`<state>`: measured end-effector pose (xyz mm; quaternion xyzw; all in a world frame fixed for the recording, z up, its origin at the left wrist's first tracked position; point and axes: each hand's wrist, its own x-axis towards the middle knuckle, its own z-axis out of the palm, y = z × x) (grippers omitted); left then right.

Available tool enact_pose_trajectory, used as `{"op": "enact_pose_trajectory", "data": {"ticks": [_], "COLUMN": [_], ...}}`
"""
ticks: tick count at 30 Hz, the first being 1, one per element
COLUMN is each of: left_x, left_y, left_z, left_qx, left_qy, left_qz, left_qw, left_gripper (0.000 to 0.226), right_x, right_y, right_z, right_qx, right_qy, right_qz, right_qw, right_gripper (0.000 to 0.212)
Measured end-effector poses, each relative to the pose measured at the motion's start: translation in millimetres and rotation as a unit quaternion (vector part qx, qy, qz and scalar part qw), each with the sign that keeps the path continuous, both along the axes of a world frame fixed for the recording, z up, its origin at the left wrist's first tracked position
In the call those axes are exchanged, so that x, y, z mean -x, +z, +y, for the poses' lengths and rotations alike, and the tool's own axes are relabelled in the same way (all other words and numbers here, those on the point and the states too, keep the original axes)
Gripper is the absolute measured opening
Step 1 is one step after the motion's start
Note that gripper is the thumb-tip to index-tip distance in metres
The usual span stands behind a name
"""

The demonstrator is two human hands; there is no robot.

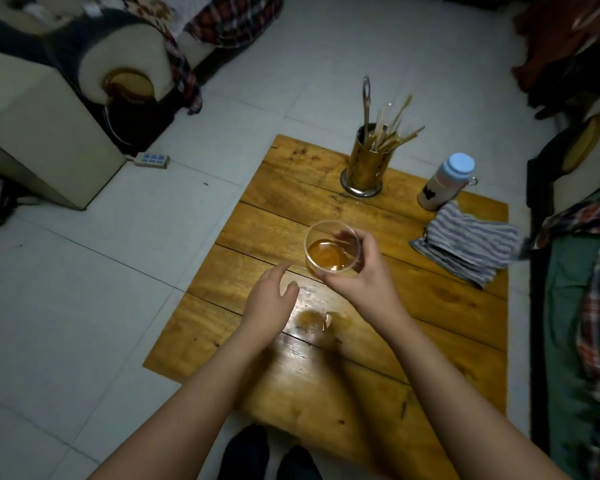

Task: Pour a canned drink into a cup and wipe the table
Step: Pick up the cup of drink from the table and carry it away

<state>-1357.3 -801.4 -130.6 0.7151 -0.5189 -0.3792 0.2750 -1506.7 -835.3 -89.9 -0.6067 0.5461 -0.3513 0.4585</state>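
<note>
My right hand [364, 271] grips a clear plastic cup [331, 249] with amber drink in its bottom, held just above the middle of the low wooden table [430, 341]. My left hand [269, 296] hovers to the cup's lower left with its fingers apart and nothing in it. A small amber puddle [312, 318] lies on the tabletop below the cup, between my forearms. A striped grey-and-white cloth [468, 245] lies crumpled near the table's right edge. No can is in view.
A metal holder [366, 168] full of chopsticks stands at the table's far edge, with a blue-capped bottle [445, 183] to its right. A sofa arm [49, 109] and power strip [152, 160] are on the left; clothes [589, 271] lie at the right.
</note>
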Motion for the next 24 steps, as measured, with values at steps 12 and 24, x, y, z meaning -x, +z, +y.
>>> {"op": "enact_pose_trajectory", "data": {"ticks": [12,24], "left_x": [-62.9,-179.2], "left_y": [76.6,99.2], "left_z": [67.2,165.0], "left_qx": [-0.094,-0.032], "left_qy": [0.250,0.348], "left_qz": [0.490,0.530], "left_qw": [0.830,0.773], "left_gripper": [0.032,0.034], "right_x": [-64.8,-195.9], "right_y": [56.0,71.1], "right_z": [44.2,102.8], "right_qx": [0.012,0.023], "right_qy": [0.161,0.291], "right_qz": [-0.006,-0.009], "right_qw": [0.987,0.956], "right_gripper": [0.067,0.067]}}
